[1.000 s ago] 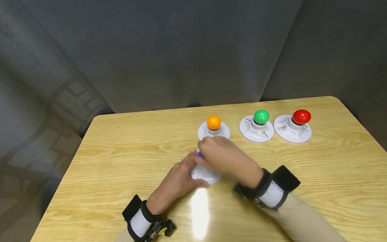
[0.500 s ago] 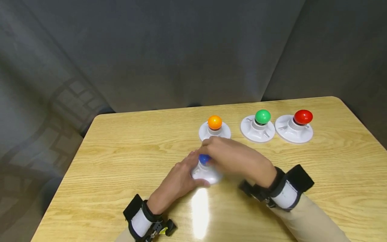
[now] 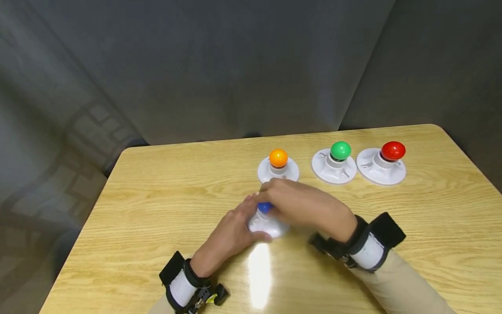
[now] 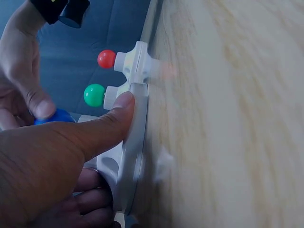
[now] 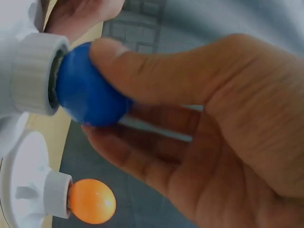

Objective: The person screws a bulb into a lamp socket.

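Note:
A blue light bulb [image 3: 264, 207] sits in the socket of a round white lamp holder [image 3: 269, 227] near the table's middle. My left hand [image 3: 231, 233] grips the holder's base, thumb on the near rim and fingers round the other side. From the right, my right hand [image 3: 307, 209] pinches the bulb between thumb and fingers. In the right wrist view the bulb [image 5: 88, 90] meets the mouth of the white socket [image 5: 33, 73], with a thin dark gap at the rim. How deep its thread sits is hidden.
Behind the hands stands a white holder with an orange bulb [image 3: 278, 158]. Further right are holders with a green bulb [image 3: 340, 151] and a red bulb [image 3: 393, 151], their bases side by side. A grey curtain [image 3: 235, 69] hangs beyond the wooden table [image 3: 157, 196].
My right wrist has shifted right and turned, uncovering more of the blue bulb; over the last half second it looks nearly still. The left hand keeps its grip on the lamp holder.

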Available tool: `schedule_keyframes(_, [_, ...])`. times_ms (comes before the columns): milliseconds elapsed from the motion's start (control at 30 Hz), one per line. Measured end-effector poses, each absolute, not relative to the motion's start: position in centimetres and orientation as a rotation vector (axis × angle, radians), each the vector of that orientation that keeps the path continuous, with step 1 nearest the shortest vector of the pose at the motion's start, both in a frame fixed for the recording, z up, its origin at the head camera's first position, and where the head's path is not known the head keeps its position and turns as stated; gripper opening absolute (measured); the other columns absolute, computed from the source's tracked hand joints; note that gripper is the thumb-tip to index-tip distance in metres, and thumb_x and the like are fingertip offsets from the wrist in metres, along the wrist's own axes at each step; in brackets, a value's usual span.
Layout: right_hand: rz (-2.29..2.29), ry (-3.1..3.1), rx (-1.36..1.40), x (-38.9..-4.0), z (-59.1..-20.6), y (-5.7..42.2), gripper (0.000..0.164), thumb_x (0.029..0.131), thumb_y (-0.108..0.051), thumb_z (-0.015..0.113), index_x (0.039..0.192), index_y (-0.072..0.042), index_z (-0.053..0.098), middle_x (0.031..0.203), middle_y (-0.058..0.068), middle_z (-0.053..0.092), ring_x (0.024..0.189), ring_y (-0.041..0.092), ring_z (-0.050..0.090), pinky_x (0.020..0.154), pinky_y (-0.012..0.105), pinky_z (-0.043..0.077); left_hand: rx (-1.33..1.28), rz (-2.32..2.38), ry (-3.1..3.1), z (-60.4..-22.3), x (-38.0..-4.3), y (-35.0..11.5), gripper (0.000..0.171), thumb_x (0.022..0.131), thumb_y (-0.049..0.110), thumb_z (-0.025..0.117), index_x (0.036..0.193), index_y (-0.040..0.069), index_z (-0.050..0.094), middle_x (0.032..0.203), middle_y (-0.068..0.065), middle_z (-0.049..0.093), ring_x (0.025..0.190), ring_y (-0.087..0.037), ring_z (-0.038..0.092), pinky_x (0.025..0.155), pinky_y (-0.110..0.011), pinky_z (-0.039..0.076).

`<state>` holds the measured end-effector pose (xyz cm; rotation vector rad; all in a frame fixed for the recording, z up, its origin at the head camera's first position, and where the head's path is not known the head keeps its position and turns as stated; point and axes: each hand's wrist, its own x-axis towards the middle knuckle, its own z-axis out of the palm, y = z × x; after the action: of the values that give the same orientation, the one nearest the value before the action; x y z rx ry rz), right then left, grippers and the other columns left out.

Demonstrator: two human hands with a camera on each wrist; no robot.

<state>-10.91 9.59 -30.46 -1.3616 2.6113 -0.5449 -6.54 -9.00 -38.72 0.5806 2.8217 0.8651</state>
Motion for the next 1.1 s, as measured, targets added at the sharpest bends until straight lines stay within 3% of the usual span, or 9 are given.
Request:
schedule_keyframes(67, [-0.560,2.684,-1.338,-11.0,-30.8,9.4,0.007,0.085,-0.016,0.074,0.089,-0.011,0.072,0.075,-0.001,0.063,0.068,0.014,0.057,0.059,0.030,0.054,0.580,0.870,2.817,-38.7,-6.6,-9.0,0.096,0.071,0.045,0.081,0.149,0.010,0.036,0.152,-0.020,0.035,0.138,-0.031,0.031,0.106,-0.062,0.036])
schedule_keyframes(233, [-0.463,2.942,-1.253,-11.1,-31.8,8.3,0.037,0.089,-0.036,0.066,0.062,-0.013,0.056,0.054,-0.003,0.048,0.045,0.013,0.046,0.041,0.029,0.042,0.578,0.917,2.803,-38.7,-6.8,-8.9,0.088,0.069,0.041,0.083,0.143,0.010,0.046,0.151,-0.018,0.038,0.138,-0.032,0.032,0.109,-0.056,0.035])
schedule_keyframes(300, [-0.425,2.959,-1.267,-11.0,-31.7,8.3,0.034,0.089,-0.037,0.065,0.066,-0.012,0.060,0.059,-0.001,0.053,0.049,0.014,0.049,0.044,0.031,0.046,0.582,0.919,2.802,-38.7,-6.8,-8.8,0.090,0.069,0.041,0.083,0.144,0.009,0.045,0.151,-0.019,0.038,0.138,-0.032,0.032,0.109,-0.055,0.035])
schedule_keyframes(400, [-0.448,2.848,-1.310,-10.6,-30.8,9.0,0.019,0.085,-0.028,0.073,0.090,-0.010,0.072,0.084,0.004,0.067,0.071,0.017,0.061,0.063,0.035,0.059,0.582,0.889,2.805,-38.7,-6.8,-8.7,0.096,0.070,0.044,0.082,0.148,0.009,0.038,0.153,-0.019,0.034,0.138,-0.032,0.032,0.109,-0.056,0.035])
schedule_keyframes(467, [-0.473,2.746,-1.350,-10.4,-30.1,9.6,0.029,0.082,-0.017,0.077,0.109,-0.010,0.071,0.103,0.007,0.069,0.089,0.020,0.063,0.078,0.040,0.060,0.573,0.859,2.808,-38.6,-6.8,-8.6,0.099,0.071,0.046,0.081,0.150,0.009,0.033,0.154,-0.019,0.033,0.138,-0.031,0.031,0.108,-0.059,0.035])
schedule_keyframes(533, [-0.501,2.671,-1.391,-10.3,-29.6,9.9,0.037,0.079,-0.005,0.077,0.116,-0.011,0.070,0.110,0.007,0.069,0.098,0.021,0.062,0.084,0.042,0.059,0.566,0.846,2.810,-38.5,-6.8,-8.6,0.100,0.071,0.047,0.080,0.151,0.010,0.031,0.154,-0.018,0.033,0.138,-0.031,0.031,0.108,-0.060,0.035])
schedule_keyframes(600, [-0.514,2.643,-1.409,-10.3,-29.5,10.0,0.036,0.080,0.002,0.074,0.113,-0.010,0.071,0.106,0.007,0.070,0.097,0.020,0.062,0.084,0.040,0.059,0.572,0.842,2.814,-38.5,-6.8,-8.6,0.098,0.072,0.047,0.080,0.150,0.012,0.034,0.153,-0.017,0.035,0.139,-0.030,0.030,0.107,-0.062,0.035])
schedule_keyframes(867, [-0.480,2.660,-1.389,-10.4,-29.9,9.5,0.034,0.080,0.002,0.074,0.111,-0.011,0.072,0.093,0.004,0.068,0.087,0.018,0.058,0.077,0.035,0.059,0.586,0.841,2.823,-38.6,-6.7,-8.8,0.098,0.072,0.047,0.080,0.149,0.007,0.035,0.152,-0.020,0.036,0.137,-0.033,0.033,0.109,-0.058,0.035])
schedule_keyframes(1100, [-0.572,2.579,-1.399,-10.3,-30.2,9.3,0.030,0.088,-0.009,0.070,0.118,-0.014,0.069,0.103,0.002,0.070,0.095,0.014,0.061,0.082,0.034,0.058,0.600,0.807,2.788,-37.5,-6.7,-9.9,0.093,0.066,0.038,0.086,0.144,0.009,0.044,0.144,-0.021,0.047,0.130,-0.038,0.042,0.106,-0.054,0.041])
